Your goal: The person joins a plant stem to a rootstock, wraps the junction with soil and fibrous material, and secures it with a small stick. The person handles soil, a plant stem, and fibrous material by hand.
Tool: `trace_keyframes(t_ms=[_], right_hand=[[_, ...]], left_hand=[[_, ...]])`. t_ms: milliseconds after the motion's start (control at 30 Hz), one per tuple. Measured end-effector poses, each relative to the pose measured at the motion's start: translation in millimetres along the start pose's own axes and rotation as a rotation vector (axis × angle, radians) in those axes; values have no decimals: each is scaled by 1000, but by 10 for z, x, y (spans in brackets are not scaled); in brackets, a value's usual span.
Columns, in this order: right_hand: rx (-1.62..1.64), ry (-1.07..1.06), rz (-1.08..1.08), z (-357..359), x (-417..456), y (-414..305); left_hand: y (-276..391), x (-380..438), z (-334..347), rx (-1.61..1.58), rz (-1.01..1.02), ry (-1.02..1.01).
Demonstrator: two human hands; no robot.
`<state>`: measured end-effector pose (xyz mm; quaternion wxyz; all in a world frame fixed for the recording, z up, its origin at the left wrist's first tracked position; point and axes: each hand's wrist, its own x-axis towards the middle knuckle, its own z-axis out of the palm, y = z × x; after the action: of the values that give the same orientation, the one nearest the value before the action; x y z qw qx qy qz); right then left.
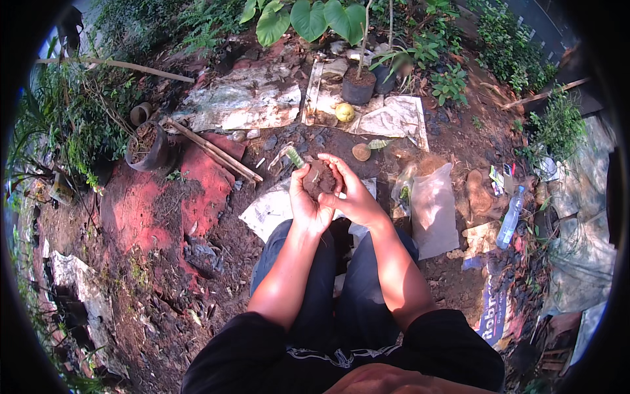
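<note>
Both my hands cup a ball of brown soil in front of my knees. My left hand holds it from the left and below, with the thumb along its side. Around the right side curve the fingers of my right hand. A short green, pale-banded plant piece rises at the ball's upper left, by my left thumb; a dry, withered strip hangs beside it. Whether it is rooted in the soil cannot be told. Under my hands lies a white printed sheet on the ground, partly hidden by my arms and knees.
To the right lie a clear plastic bag and a plastic bottle. Ahead are a round brown object, a yellowish round fruit and a black plant pot. Bamboo sticks and a tilted pot are at the left.
</note>
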<state>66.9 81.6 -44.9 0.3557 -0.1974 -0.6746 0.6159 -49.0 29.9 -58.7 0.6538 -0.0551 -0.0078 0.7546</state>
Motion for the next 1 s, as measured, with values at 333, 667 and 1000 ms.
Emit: trace_keyframes(t_ms=[333,667,1000], right_hand=[[-39,80,-7,125,52,157],[15,271,-33,244,52,139],[241,322,75,161,61,15]], left_hand=[[35,61,-68,-36,-34,20],[-9,86,-242,-100,-125,-112],[-8,-24,-32,-21,-32,-41]])
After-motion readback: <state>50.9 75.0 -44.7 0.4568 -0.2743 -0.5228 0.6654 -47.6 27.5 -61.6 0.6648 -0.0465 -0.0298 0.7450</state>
